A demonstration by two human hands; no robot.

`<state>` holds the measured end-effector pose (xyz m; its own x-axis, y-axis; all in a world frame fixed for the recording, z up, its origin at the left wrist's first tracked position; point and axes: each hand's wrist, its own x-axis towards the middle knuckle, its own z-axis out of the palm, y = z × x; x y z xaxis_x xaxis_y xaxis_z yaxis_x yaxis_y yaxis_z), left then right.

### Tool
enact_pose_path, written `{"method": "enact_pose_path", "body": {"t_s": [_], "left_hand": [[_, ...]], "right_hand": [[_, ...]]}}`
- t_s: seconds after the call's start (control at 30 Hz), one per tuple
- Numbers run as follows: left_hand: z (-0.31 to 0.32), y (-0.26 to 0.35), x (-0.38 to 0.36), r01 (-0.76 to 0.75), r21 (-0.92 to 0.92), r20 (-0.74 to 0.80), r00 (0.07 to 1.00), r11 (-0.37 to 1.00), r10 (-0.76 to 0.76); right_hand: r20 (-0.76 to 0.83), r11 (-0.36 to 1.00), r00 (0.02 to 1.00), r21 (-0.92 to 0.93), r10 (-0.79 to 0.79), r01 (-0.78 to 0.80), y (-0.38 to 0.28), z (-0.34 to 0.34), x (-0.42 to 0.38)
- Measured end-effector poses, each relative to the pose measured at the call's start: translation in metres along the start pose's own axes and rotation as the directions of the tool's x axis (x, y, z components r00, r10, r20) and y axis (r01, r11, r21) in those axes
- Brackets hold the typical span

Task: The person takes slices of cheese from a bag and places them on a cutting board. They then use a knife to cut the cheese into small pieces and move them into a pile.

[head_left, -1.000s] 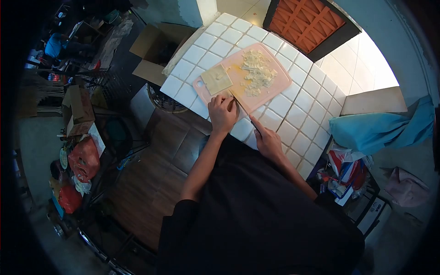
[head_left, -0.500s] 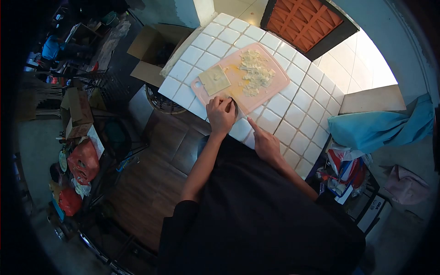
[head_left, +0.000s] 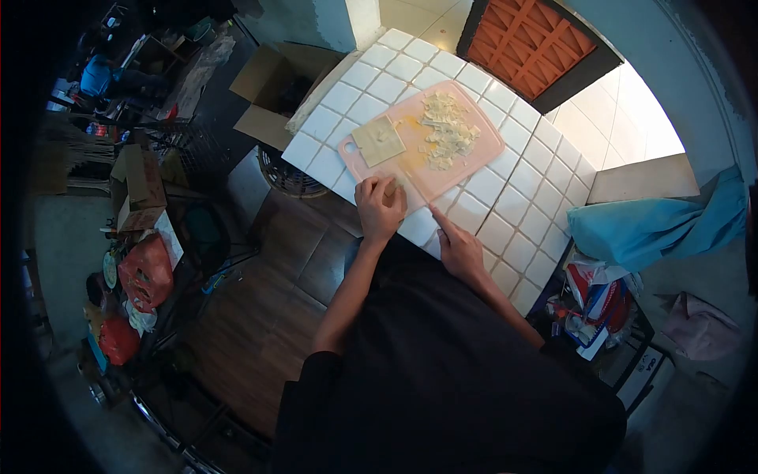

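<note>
My left hand (head_left: 380, 212) is at the near edge of a pink cutting board (head_left: 482, 162), its fingers curled down. Whatever lies under those fingertips is hidden. Close by on the right is my right hand (head_left: 461, 251), closed with its index finger stretched along what looks like a knife (head_left: 420, 190); the thin blade is hard to make out against the board. A flat, pale yellow square sheet (head_left: 380, 142) lies on the board's left part, beyond my left hand. Thin pale cut pieces (head_left: 448, 136) are heaped on the far right part.
The board rests on a white-tiled table (head_left: 513, 189). An open cardboard box (head_left: 264, 75) stands beyond its left corner. Teal cloth (head_left: 632, 233) and bagged items (head_left: 592, 304) are at right. Red plastic bags (head_left: 146, 272) sit at left; a person in blue (head_left: 96, 77) is far back.
My left hand's fingers have shifted slightly back toward me, away from the sheet. My right hand has stayed nearly in place. The whole view has shifted a little.
</note>
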<state>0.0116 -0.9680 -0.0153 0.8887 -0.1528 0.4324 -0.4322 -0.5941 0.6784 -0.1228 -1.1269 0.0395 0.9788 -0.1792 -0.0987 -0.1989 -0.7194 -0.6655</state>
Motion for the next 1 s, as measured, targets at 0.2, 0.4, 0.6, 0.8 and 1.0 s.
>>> {"method": "enact_pose_path", "body": {"t_s": [0.2, 0.4, 0.6, 0.8, 1.0], "left_hand": [[0.002, -0.001, 0.002, -0.019, 0.036, 0.000, 1.000, 0.999, 0.019], [0.004, -0.002, 0.002, -0.014, 0.015, -0.025, 1.000, 1.000, 0.014], [0.000, -0.001, 0.005, -0.047, 0.017, -0.039, 0.998, 0.999, 0.047], [-0.001, 0.002, 0.004, -0.060, -0.017, -0.027, 0.998, 0.998, 0.060], [-0.001, 0.000, 0.004, -0.034, -0.028, -0.030, 0.999, 0.999, 0.033]], "right_hand": [[0.045, 0.996, 0.995, -0.039, -0.084, 0.085, 0.003, 0.004, 0.002], [0.209, 0.994, 0.975, -0.092, 0.074, -0.056, -0.014, -0.005, 0.011], [0.129, 0.998, 0.991, -0.045, -0.028, 0.034, -0.016, -0.008, 0.012], [0.142, 0.994, 0.989, -0.106, 0.041, -0.025, 0.006, -0.011, -0.006], [0.007, 1.000, 1.000, -0.024, 0.008, -0.008, 0.000, -0.006, -0.002]]}}
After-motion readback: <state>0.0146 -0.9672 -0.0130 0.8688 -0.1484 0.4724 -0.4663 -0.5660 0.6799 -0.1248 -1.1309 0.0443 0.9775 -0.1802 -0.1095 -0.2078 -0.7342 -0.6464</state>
